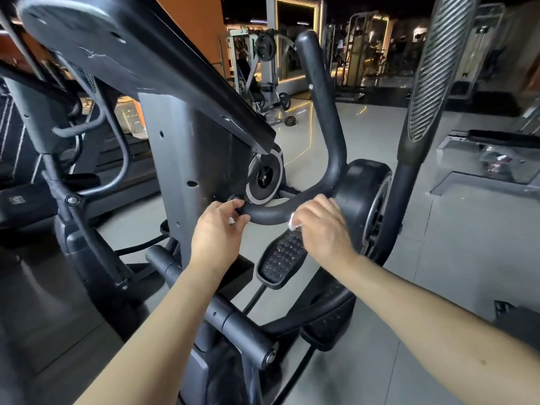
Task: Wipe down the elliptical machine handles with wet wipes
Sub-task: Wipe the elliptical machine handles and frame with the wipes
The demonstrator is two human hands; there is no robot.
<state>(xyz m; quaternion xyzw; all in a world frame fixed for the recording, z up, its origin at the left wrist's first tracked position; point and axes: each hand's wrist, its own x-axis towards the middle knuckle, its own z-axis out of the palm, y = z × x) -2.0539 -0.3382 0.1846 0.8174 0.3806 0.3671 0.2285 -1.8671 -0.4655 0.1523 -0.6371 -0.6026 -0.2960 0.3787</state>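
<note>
The gripped curved handle [321,112] is matte black; the wet wipe [292,223] in the right hand [324,229] white; the pedal [280,258] below the grip black, dotted.

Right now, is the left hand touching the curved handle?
Touching. The head view shows the left hand curled over the inner end of the curved handle, with no gap. The right hand holds a wet wipe against the same bar.

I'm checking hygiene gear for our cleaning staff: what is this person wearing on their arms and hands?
Nothing that shows. The left hand and right hand are ungloved, with no rings, watch or bracelet visible. The left forearm and right forearm are bare; no sleeve reaches into view.
</note>
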